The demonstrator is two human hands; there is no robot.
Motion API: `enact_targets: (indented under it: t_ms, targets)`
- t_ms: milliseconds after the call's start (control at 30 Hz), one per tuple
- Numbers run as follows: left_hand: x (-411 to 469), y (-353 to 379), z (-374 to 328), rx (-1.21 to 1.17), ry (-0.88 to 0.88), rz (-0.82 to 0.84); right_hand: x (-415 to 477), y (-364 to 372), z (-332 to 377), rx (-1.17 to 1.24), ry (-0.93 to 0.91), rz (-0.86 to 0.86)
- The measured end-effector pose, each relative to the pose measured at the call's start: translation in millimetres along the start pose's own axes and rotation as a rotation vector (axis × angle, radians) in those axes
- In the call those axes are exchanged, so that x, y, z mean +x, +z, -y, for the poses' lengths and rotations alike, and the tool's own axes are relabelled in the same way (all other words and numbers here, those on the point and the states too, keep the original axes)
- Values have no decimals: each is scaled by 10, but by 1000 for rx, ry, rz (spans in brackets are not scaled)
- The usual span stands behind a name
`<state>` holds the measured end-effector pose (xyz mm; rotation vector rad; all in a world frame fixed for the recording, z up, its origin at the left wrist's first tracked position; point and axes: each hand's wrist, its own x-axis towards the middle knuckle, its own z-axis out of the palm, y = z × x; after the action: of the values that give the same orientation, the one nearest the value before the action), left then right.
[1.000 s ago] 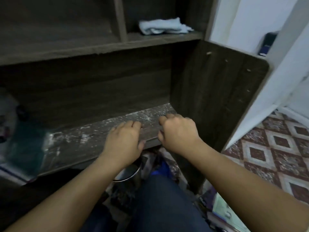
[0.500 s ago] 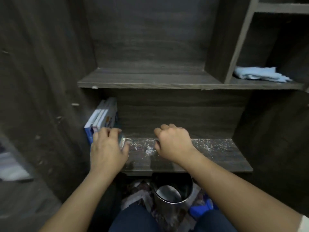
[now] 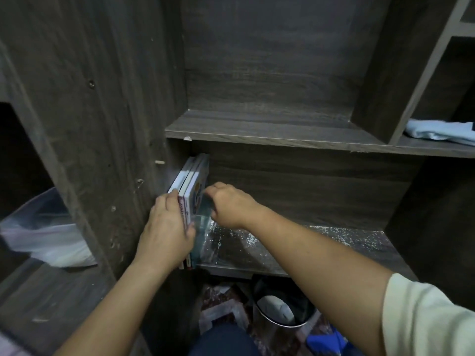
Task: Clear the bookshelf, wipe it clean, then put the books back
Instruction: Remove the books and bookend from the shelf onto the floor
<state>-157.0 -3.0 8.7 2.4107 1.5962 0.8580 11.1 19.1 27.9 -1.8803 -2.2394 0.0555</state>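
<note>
A few thin books (image 3: 193, 179) stand upright against the left wall of the dark wooden bookshelf (image 3: 282, 140), on its lower shelf (image 3: 295, 249). My left hand (image 3: 165, 228) grips their left side, thumb across the spines. From the right, my right hand (image 3: 228, 204) pinches the outermost book's cover. White dust speckles the lower shelf board to the right of the books. A light blue cloth (image 3: 440, 131) lies folded in the upper right compartment.
A metal bin (image 3: 281, 310) stands on the patterned floor below the shelf, beside a blue object (image 3: 322, 340). A pale plastic bag (image 3: 48, 235) lies in the compartment to the left. My knee in dark trousers (image 3: 223, 340) is at the bottom.
The view has swung left and closer to the shelf. Both hands have moved from the shelf's front edge to the books at the left, and now hold them from either side.
</note>
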Motion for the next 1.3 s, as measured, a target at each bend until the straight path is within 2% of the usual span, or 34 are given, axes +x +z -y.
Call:
enact_targets:
  t_ms: [267, 500, 633, 733, 900, 1067, 1167, 1300]
  targets:
    - [19, 13, 35, -35, -19, 20, 224, 186, -3, -134, -140, -22]
    - [37, 69, 24, 6, -38, 10, 241, 149, -147, -169, -199, -185]
    - [28, 107, -7, 41, -55, -1, 225, 209, -266, -163, -226, -200]
    - [12, 154, -52, 99, -63, -14, 187, 229, -385, -230, -192, -193]
    - [10, 265, -144, 255, -51, -58, 14, 272, -618, -238, -216, -300]
    - [1, 344, -173, 303, -93, -30, -134, 251, -658, -189, -149, -283]
    - [3, 377, -162, 313, -103, -27, -160, 224, -666, -275, -191, -249]
    - [-14, 426, -154, 134, -147, -83, -179, 215, -726, -419, -224, -145]
